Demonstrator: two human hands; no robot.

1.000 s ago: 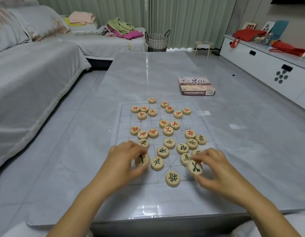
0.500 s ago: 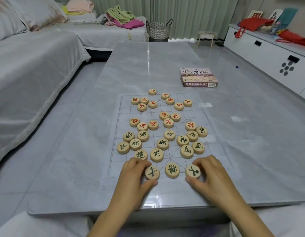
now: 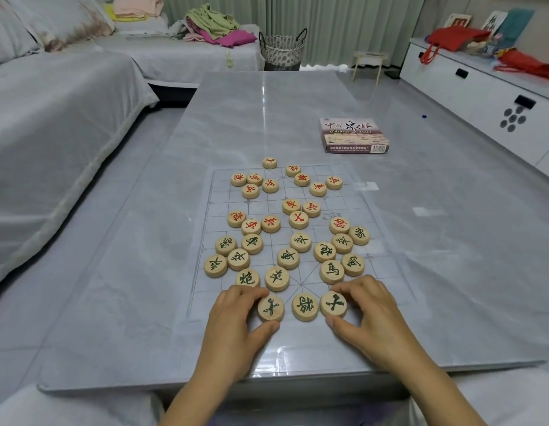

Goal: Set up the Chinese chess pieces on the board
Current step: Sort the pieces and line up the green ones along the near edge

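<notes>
A thin see-through chess board [image 3: 390, 272] lies flat on the grey table. Round wooden pieces are scattered over it: red-lettered ones [image 3: 298, 219] on the far half, green-lettered ones [image 3: 288, 258] on the near half. Three green pieces sit in a row on the near edge. My left hand [image 3: 236, 327] pinches the left one [image 3: 270, 308] between fingers and thumb. My right hand [image 3: 368, 318] pinches the right one [image 3: 333, 304] the same way. The middle piece [image 3: 304, 307] lies untouched between them.
The chess box [image 3: 354, 136] lies on the table beyond the board to the right. A grey sofa [image 3: 51, 118] runs along the left. A white cabinet [image 3: 482, 96] stands at the right, a woven basket [image 3: 281, 49] past the table's far end.
Both hands have drawn a green piece each from the pile back to the near edge, setting them either side of the middle piece. In the last half second they barely moved.
</notes>
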